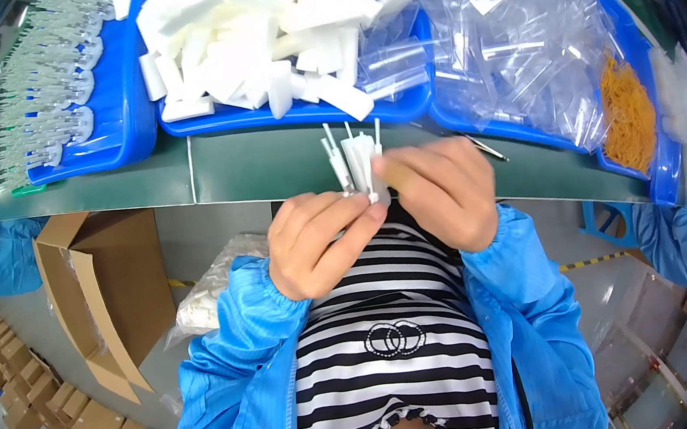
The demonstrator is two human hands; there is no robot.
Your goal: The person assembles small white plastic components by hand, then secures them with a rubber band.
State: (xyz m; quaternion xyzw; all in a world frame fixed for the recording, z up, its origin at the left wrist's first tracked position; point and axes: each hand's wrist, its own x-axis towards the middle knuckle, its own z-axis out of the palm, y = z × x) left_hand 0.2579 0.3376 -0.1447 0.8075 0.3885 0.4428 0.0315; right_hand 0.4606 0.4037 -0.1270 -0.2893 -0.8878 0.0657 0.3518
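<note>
Slender white plastic sticks [363,157], one bunch, frame centre: gripped at the lower end by the left hand [317,243]; met at the right side by fingertips of the right hand [446,193], whether pinched or merely touched cannot be told. White foam blocks [250,48] are held in a blue tray [247,123], top centre; clear plastic sleeves [503,38] are heaped upper right; orange rubber bands [628,117] are stored at right.
</note>
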